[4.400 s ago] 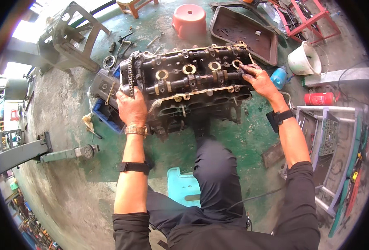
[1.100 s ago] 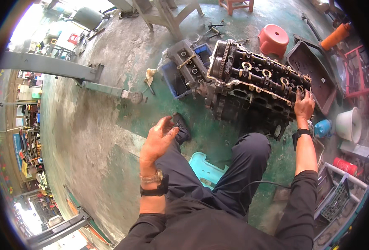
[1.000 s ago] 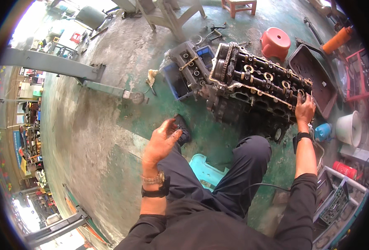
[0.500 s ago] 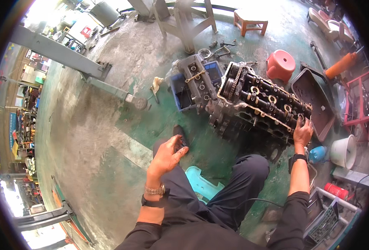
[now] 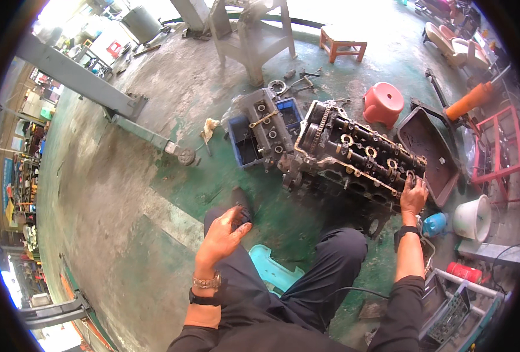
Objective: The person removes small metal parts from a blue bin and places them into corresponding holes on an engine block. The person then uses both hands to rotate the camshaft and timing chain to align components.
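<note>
An engine [image 5: 354, 154] with its cylinder head uncovered stands in front of me to the right. Its camshafts and timing chain [image 5: 321, 126] show on top, dark with oil. My right hand [image 5: 414, 198] is at the engine's near right end, its fingers bent together by the last round opening. Whatever they grip there is too small to make out. Over my left knee, my left hand [image 5: 220, 237] hangs in the air, fingers loosely bent and thumb apart, with nothing visible in it. A valve cover [image 5: 267, 120] lies across a blue crate [image 5: 242, 138] left of the engine.
Beyond the engine are a pink stool [image 5: 383, 102] and loose metal parts [image 5: 301, 82]. A black drip tray [image 5: 442, 182], a white bucket [image 5: 472, 217] and a red frame [image 5: 497, 146] stand right. A turquoise stool [image 5: 272, 267] is between my legs; a lift arm [image 5: 148, 135] lies left.
The whole view has shifted slightly, so the engine and surroundings sit further left and lower. My right hand stays at the engine's end; my left hand keeps much the same pose.
</note>
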### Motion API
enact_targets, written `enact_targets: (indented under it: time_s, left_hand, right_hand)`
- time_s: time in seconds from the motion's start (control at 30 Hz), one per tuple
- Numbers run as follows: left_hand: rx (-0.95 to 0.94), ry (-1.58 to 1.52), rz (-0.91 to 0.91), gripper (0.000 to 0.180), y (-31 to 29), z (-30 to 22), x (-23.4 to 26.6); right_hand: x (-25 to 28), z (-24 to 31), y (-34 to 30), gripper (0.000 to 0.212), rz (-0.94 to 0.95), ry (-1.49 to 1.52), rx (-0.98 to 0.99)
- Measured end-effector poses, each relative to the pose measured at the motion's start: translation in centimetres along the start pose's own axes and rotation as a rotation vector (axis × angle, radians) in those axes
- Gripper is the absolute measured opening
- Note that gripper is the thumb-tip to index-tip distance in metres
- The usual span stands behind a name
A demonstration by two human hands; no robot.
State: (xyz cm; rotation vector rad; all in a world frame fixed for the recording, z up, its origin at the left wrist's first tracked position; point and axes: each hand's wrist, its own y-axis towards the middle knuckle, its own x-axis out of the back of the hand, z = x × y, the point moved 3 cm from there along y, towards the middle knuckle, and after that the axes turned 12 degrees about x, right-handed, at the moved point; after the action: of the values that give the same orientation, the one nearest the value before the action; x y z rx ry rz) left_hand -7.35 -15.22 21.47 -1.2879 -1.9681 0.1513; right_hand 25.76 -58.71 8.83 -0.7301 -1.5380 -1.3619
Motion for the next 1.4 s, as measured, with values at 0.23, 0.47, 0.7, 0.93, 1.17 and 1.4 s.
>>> enact_targets:
  time_s: [0.23,0.47,0.7,0.93,1.17,1.4]
  left_hand:
    - [-0.029,-0.005,0.015,0.043,0.3,0.1,-0.5]
    - [-0.054,0.028,0.037,0.047,1.7,1.4,-1.9]
    - [-0.069,0.020,0.104,0.048,2.0,1.0,-3.0]
    - [0.012,0.046,0.153,0.048,1.6,0.0,-3.0]
    - [-0.035,0.037,0.134,0.043,1.2,0.2,-2.8]
    - [-0.074,0.027,0.128,0.038,1.8,0.4,-2.9]
  right_hand:
    - [0.0,0.0,0.1,0.035,-0.080,0.052,0.053]
    - [0.5,0.3,0.1,0.048,-0.052,0.004,0.002]
    - [1.3,0.8,0.0,0.038,-0.081,0.053,-0.022]
    - [1.4,0.9,0.1,0.039,-0.065,0.098,-0.048]
    - [0.8,-0.3,-0.1,0.040,-0.049,0.249,-0.022]
    - [-2.4,-8.0,1.5,0.054,-0.041,1.023,-0.724]
